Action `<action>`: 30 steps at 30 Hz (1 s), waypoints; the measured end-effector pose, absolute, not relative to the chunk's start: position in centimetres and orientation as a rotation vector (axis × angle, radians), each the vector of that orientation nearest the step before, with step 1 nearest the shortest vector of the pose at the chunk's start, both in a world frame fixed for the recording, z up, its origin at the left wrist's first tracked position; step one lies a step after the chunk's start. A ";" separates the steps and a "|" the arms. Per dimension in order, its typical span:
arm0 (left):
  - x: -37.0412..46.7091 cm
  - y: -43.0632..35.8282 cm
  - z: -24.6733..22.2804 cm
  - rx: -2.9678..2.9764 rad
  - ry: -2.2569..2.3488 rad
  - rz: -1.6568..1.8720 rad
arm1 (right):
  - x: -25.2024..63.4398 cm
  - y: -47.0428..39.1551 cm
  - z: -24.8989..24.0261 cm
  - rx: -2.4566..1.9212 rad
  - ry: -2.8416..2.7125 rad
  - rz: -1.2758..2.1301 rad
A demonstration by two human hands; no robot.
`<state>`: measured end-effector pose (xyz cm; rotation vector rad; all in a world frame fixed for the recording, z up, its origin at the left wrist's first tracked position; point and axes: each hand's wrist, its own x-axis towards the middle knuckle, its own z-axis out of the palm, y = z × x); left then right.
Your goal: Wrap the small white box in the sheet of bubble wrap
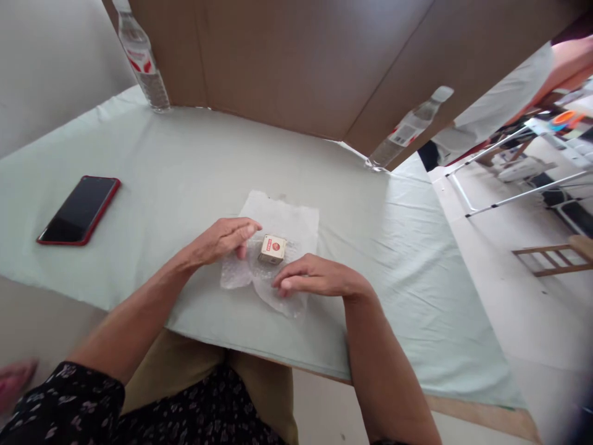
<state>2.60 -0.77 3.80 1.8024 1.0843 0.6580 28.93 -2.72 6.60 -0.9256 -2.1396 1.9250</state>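
A small cream-coloured box (272, 249) with red printing rests on a sheet of bubble wrap (291, 217), which lies on the cloth-covered table. Just left of the box is my left hand (227, 238), fingers partly stretched and holding nothing that I can see. My right hand (319, 275) hovers over or touches the near right part of the wrap, close to the box's right side. Its fingers are loosely bent and apart, with nothing visible in them. The near edge of the wrap is crumpled and split into two flaps.
A phone (79, 210) in a red case lies at the left. Two water bottles, a left one (143, 65) and a right one (407, 133), stand against a brown cardboard panel (296, 62) at the back. Beyond the right side are a person's arm (572, 65) and a metal frame.
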 end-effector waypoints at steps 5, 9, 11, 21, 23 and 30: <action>3.1 -0.8 3.0 2.194 1.165 0.702 | 28.8 -2.5 6.2 -1.144 -2.079 1.597; 3.1 -0.9 2.4 2.357 1.107 0.582 | 28.6 -2.4 5.6 -1.260 -1.988 0.938; 3.2 -1.0 2.1 2.387 1.128 0.503 | 27.9 -2.4 4.7 -1.216 -2.123 0.778; 3.6 -0.8 1.3 2.471 1.198 0.374 | 31.5 -1.0 4.8 -1.597 -2.119 0.386; 3.6 -0.8 1.3 2.473 1.212 0.354 | 34.3 -0.5 5.2 -1.856 -2.045 0.330; 3.8 -0.7 1.5 2.478 1.250 0.321 | 36.5 -0.5 4.9 -1.733 -1.974 0.132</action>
